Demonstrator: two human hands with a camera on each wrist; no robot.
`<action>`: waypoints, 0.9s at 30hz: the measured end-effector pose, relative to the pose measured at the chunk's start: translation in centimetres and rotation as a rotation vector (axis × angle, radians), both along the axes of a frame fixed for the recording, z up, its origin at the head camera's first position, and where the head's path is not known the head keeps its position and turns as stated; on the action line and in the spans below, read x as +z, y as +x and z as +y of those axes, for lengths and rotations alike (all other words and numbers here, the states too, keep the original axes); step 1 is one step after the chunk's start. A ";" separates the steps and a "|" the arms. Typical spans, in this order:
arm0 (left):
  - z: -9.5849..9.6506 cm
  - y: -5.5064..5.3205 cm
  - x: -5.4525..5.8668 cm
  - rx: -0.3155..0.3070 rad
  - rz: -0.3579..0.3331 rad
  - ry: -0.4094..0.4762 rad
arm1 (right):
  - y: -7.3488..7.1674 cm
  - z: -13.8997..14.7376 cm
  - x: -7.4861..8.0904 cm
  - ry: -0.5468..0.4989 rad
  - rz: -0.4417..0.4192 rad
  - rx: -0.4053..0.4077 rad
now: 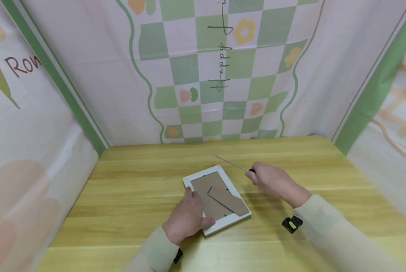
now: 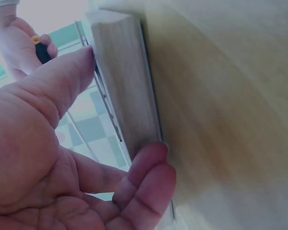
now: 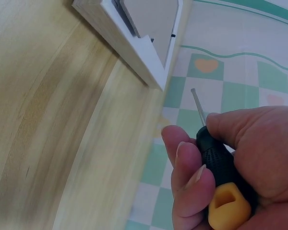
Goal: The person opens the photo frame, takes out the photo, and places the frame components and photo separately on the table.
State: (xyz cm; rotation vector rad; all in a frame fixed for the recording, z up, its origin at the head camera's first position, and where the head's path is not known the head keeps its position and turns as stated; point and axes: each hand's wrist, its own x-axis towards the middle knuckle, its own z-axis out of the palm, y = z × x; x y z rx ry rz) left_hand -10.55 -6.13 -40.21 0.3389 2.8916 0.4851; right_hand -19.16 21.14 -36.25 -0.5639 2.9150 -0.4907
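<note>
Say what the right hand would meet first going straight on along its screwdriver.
The screwdriver in the right hand points past the picture frame toward the checkered curtain, probably met first; its height is unclear, so the table could intervene.

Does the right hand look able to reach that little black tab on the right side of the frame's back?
Probably yes: the right hand, holding a screwdriver, is just beside the picture frame. Nothing visible blocks its way to the black tab, and the left hand is on the opposite side.
</note>
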 end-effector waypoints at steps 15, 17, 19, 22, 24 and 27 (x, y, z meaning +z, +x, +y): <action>1.4 0.4 -0.4 0.045 0.232 -0.432 | 0.1 0.1 -0.1 -0.001 0.015 -0.006; 1.6 0.3 -0.4 0.058 0.216 -0.463 | 0.1 0.1 -0.1 -0.003 0.009 -0.009; 1.6 0.2 -0.2 0.070 0.200 -0.464 | 0.1 0.1 0.0 -0.007 0.001 -0.010; 1.1 0.0 0.2 0.072 0.193 -0.424 | 0.2 0.2 0.0 -0.012 -0.009 -0.013; 0.4 -0.4 0.5 0.061 0.199 -0.384 | 0.2 0.3 0.0 -0.013 -0.010 -0.015; -1.0 -1.2 0.9 0.006 0.182 -0.303 | 0.2 0.4 0.0 -0.011 -0.011 -0.017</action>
